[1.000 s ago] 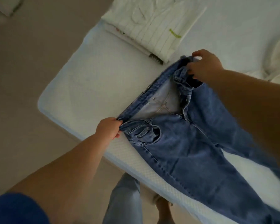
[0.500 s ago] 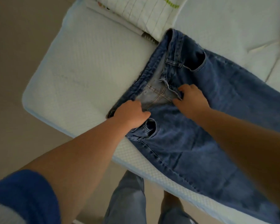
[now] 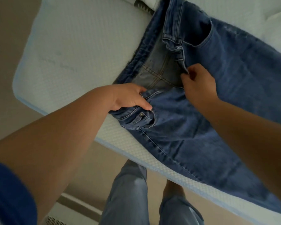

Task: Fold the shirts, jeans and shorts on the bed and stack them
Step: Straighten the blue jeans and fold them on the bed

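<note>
At the waistband, the left hand (image 3: 130, 98) grips the near front edge beside the coin pocket (image 3: 143, 119), fingers curled over the denim; the right hand (image 3: 199, 85) pinches the open fly flap (image 3: 180, 54) between thumb and fingertips; the jeans (image 3: 217, 95) lie front-up across the corner of the bed (image 3: 75, 46), waist open, legs running off to the right. Recommended procedure: close the fly, align both waistband edges, and smooth the front flat before folding one leg over the other; the folded striped shirt (image 3: 146, 2) touches the waistband at the far edge, so avoid dragging it.
</note>
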Tool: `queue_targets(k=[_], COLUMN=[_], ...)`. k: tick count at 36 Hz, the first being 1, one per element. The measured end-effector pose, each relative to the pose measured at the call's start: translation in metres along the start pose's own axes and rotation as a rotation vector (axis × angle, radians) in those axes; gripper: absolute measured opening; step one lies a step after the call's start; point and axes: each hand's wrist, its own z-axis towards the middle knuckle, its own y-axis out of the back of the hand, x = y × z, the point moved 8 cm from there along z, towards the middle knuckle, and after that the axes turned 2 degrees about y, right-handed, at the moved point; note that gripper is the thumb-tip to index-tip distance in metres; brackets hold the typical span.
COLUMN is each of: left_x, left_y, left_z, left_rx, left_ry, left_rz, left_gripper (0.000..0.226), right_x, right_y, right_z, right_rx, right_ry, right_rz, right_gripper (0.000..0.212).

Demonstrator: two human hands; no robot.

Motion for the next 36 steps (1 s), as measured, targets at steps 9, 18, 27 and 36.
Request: queue_targets(k=[9, 18, 27, 36], left_x=[-0.027, -0.032, -0.037, -0.044], left_y=[0.018, 0.021, 0.045, 0.053], left_z=[0.002, 0.012, 0.013, 0.002], left_rx=[-0.164, -0.099, -0.326, -1.100], left_ry=[-0.312, -0.163, -0.280, -0.333], left_rz=[-0.176, -0.152, -0.134, 0.453], left_gripper=[0.038, 0.050, 0.013, 0.025], right_x=[0.013, 0.018, 0.022, 0.033], right_y=[0.006, -0.025, 0.004, -0.015], right_z=[0.001, 0.004, -0.006, -0.013], right_rx=[-0.069, 0.031, -0.218, -0.219], right_ry=[0.068, 0.162, 0.146, 0.278], right_rz=[0.039, -0.246, -0.010, -0.115], right_gripper=[0.002, 0.030, 0.017, 0.015])
